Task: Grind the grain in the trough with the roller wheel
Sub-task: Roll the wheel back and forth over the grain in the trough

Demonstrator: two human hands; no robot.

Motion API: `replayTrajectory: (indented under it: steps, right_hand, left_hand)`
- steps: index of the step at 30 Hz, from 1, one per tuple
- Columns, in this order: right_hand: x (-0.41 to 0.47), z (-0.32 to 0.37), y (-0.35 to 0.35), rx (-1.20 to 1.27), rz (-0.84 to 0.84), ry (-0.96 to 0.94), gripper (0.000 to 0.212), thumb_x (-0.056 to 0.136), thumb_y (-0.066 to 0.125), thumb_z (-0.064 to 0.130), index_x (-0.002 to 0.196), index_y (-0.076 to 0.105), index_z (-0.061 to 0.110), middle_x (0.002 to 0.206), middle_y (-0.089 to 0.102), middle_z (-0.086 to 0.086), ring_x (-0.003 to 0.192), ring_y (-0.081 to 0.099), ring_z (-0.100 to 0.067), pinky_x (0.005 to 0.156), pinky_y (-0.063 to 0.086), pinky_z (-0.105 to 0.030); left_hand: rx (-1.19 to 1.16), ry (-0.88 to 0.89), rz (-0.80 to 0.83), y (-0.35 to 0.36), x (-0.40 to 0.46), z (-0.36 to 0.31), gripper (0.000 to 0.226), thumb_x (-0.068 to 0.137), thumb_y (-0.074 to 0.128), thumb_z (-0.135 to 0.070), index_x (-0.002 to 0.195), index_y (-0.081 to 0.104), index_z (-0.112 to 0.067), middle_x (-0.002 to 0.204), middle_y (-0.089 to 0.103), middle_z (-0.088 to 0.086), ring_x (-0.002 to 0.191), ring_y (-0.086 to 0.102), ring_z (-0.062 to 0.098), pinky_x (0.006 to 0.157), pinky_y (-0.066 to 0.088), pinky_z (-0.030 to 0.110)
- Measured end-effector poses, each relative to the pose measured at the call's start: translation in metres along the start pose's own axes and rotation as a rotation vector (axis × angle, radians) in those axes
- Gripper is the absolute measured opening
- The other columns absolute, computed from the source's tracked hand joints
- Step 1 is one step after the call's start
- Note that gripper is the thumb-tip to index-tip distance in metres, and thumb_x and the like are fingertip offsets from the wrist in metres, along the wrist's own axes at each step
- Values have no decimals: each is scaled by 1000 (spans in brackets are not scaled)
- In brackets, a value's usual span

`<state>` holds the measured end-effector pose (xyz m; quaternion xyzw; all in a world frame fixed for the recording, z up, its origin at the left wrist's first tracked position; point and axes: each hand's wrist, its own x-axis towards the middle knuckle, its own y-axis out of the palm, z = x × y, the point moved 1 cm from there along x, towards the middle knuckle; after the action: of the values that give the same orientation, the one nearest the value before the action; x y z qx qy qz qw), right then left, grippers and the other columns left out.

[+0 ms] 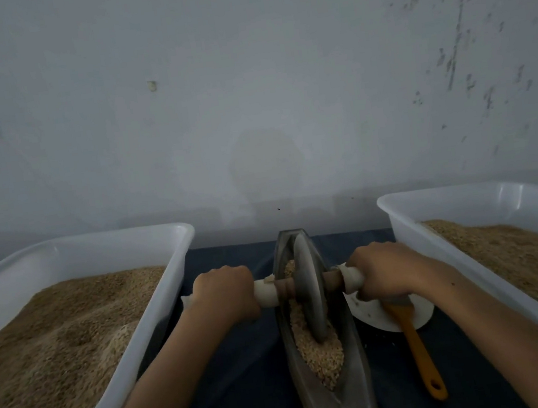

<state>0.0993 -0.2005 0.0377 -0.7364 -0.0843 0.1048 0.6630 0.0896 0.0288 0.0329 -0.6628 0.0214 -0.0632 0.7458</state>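
We roll the wheel.
Our left hand [226,293] and right hand [384,270] grip the roller wheel [311,289] handle over the grain [318,351] in the trough [354,394].

Small grain-processing workroom: stained bare wall [310,61], two grain-filled white tubs [173,267], metal grinding trough [359,380] on cloth.

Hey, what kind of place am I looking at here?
Probably a small grain-grinding workspace: a dark metal boat-shaped trough with a roller wheel, two white plastic tubs of tan grain, against a scuffed pale wall.
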Motion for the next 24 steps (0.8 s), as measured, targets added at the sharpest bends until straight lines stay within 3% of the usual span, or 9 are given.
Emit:
replayTrajectory:
  steps: [3,6,12,15,19,24]
  right_hand:
    - [-2,0,-2,35,81,7,16,80,69,29,90,58,23,89,63,1,83,62,-16,65,44,-27]
    - [-2,0,1,36,47,13,14,82,68,30,89,57,23,88,62,2,83,62,-16,65,45,-27]
    - [2,4,10,-3,-324,12,11,91,52,30,81,51,25,88,63,2,77,58,-19,62,37,-29]
    - [3,6,12,-35,-386,7,11,90,52,26,81,47,26,88,63,3,78,58,-19,64,39,-30]
    - [2,3,7,-29,-219,-10,4,86,58,26,87,58,23,88,64,1,78,59,-17,60,38,-27]
    - [-1,4,-2,-4,-2,-14,22,82,68,27,102,64,21,91,65,0,78,60,-15,64,45,-26]
  left_hand:
    - [-1,15,41,-2,-1,0,39,80,66,-34,113,54,-17,86,50,-4,79,51,15,75,43,28]
    - [16,1,-11,0,0,-1,34,82,65,-34,110,55,-17,85,51,-3,78,50,14,73,43,28]
    - [-37,-44,-210,8,3,-2,17,88,57,-29,102,55,-21,99,62,-1,89,59,18,73,42,28]
    - [-68,-40,-230,11,4,0,16,87,58,-30,100,55,-21,98,62,-1,88,59,17,71,41,27]
    - [-26,-4,-128,10,4,3,22,83,61,-32,101,58,-19,82,55,-4,77,54,15,69,41,27]
    - [-58,29,52,7,7,7,37,77,69,-36,107,55,-19,70,42,-9,72,49,11,69,41,27]
